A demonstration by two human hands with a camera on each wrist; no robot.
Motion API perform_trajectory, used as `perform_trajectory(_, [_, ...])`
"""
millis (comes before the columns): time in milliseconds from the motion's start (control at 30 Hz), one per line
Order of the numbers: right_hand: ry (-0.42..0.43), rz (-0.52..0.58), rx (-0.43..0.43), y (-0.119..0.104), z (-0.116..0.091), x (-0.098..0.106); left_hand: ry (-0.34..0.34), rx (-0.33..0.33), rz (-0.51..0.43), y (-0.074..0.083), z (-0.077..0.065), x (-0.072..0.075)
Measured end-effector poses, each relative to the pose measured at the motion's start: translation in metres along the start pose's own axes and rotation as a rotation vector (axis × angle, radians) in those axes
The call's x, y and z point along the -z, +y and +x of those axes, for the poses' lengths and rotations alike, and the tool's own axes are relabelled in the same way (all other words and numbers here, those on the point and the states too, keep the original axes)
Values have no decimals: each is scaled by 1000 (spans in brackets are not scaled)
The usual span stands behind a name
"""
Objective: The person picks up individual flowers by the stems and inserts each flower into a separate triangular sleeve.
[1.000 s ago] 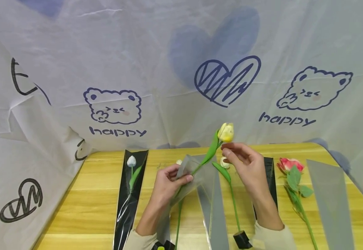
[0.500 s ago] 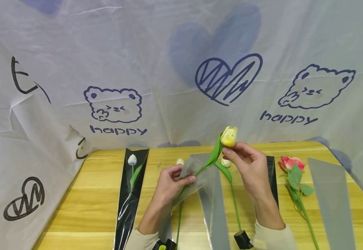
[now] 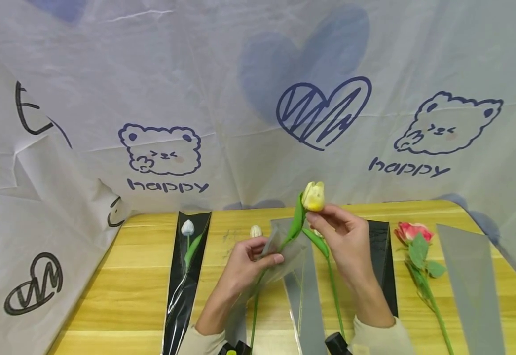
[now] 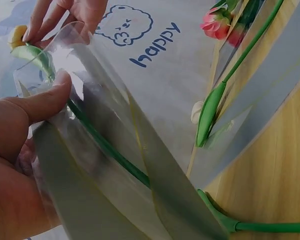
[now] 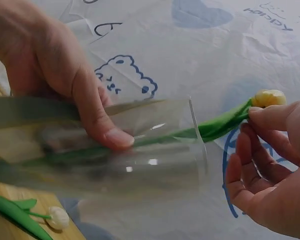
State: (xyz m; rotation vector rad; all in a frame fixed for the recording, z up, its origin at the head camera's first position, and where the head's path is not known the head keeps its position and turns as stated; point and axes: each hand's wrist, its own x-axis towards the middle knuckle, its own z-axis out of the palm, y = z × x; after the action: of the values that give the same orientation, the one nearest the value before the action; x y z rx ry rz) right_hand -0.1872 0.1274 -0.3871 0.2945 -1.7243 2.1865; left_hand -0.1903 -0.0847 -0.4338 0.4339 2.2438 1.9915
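Observation:
A yellow artificial tulip (image 3: 313, 197) is held above the table, tilted to the upper right. My right hand (image 3: 344, 241) pinches its stem just under the bloom. My left hand (image 3: 249, 264) grips a clear and grey flower sleeve (image 5: 165, 170) near its mouth, thumb on the front. Inside that sleeve runs the green stem (image 4: 110, 150), as the left wrist view shows, while the bloom and most of the leaf (image 5: 225, 122) stick out past the rim. Behind the hands lie two white tulips (image 3: 255, 231) on the table, one partly covered by my right hand.
On the left lies a white tulip in a black sleeve (image 3: 196, 291). A grey sleeve (image 3: 304, 301) lies between the hands. To the right are another black sleeve (image 3: 384, 266), a pink rose (image 3: 413, 232) and a grey sleeve (image 3: 473, 286). A printed cloth (image 3: 240, 98) hangs behind the table (image 3: 116, 296).
The yellow tulip and my right hand have moved left and down toward the left hand, and its stem and leaf sit deeper in the sleeve. The left hand has shifted slightly right.

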Motion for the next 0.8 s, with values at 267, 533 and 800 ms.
perform_trajectory(267, [106,169,-40,-9,-1,-3,-24,-36,18,3,-2,0])
perform_trajectory(533, [-45,11,-40,-7,-4,-8,-6,-8,-115,10,-5,-2])
perform_trajectory(800, [-134,-68,-28,-9,-5,-7,20,-20,-128,19,-7,-4])
